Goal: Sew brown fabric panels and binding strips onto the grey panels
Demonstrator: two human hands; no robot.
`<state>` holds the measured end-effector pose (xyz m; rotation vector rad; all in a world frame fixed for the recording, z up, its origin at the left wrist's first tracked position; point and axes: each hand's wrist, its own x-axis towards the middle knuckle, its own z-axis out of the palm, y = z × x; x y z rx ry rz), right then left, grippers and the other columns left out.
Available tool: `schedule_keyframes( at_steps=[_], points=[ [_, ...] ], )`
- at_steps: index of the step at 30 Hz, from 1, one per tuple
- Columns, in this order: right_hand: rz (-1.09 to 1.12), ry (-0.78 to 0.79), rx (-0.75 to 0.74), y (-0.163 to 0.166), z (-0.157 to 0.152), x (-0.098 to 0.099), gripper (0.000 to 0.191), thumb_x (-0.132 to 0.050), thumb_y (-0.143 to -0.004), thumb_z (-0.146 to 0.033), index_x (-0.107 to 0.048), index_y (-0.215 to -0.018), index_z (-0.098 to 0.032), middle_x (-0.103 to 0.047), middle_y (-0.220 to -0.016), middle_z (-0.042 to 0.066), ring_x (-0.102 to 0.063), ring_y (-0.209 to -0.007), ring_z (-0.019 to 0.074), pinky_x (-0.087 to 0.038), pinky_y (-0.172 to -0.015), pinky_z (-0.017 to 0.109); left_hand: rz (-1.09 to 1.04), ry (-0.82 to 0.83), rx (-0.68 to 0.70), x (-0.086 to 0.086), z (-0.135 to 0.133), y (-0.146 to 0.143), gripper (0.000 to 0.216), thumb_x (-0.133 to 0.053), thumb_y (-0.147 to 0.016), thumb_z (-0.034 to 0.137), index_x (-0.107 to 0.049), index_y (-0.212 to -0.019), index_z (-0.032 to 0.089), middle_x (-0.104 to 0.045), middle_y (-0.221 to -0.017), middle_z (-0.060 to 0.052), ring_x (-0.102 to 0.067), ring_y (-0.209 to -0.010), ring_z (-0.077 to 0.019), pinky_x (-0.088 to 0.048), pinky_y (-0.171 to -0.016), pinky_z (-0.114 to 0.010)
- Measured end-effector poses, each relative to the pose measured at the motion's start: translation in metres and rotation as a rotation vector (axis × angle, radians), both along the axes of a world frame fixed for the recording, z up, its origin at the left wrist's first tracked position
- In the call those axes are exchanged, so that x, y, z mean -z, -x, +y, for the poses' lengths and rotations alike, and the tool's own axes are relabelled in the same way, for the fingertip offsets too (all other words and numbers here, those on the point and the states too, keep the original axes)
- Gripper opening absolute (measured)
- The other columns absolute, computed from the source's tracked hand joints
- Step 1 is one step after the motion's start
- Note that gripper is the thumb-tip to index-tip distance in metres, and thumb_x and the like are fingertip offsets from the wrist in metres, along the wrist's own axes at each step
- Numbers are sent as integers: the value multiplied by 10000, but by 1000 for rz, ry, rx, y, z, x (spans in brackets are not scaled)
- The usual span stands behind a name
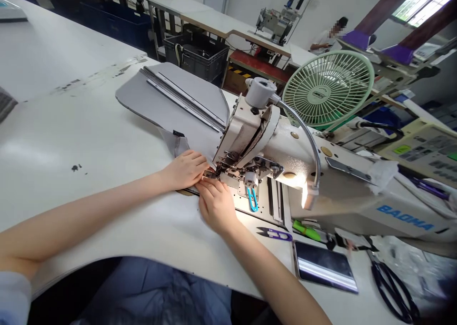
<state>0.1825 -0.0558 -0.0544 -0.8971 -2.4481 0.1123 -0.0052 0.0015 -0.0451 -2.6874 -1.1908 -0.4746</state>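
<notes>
A grey fabric panel [143,96] with dark edging and dark-lined strips lies across the white table and runs up to the head of a sewing machine [278,144]. My left hand [186,169] is closed on the panel's near part, its fingertips beside the presser foot. Just in front of the foot, my right hand [217,205] has its fingers bent and pressed together at the fabric edge. Both sets of fingertips almost meet, and the cloth under them is mostly hidden. A blue loop-shaped piece [252,200] hangs at the machine to the right of my right hand.
Purple thread snips [274,233], a phone [325,266] and black scissors [394,291] lie right of my right forearm. A lamp [310,198] lights the machine bed. Behind stand a green fan [327,89] and a grey crate [196,55]. Another person [326,36] is far back.
</notes>
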Motion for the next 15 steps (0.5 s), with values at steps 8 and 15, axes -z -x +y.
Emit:
schedule_keyframes(
  at_steps=[8, 15],
  points=[
    [204, 32, -182, -4, -7, -4, 370, -432, -951, -106, -598, -1276, -170, -724, -1135, 92, -625, -1118, 210, -532, -973, 389, 91, 167, -273, -25, -72, 93, 269, -413, -891, 166, -629, -1050, 141, -704, -951, -90, -629, -914, -234, -413, -836, -380],
    [24, -89, -90, 10, 3, -5, 525, -402, -938, -49, -451, -1452, -143, -477, -1504, 146, -376, -1441, 240, -434, -1112, 435, -16, 193, -477, -47, -165, 242, 230, -439, -914, 311, -614, -773, 258, -712, -852, 37, -622, -902, -187, -420, -810, -319]
  ],
)
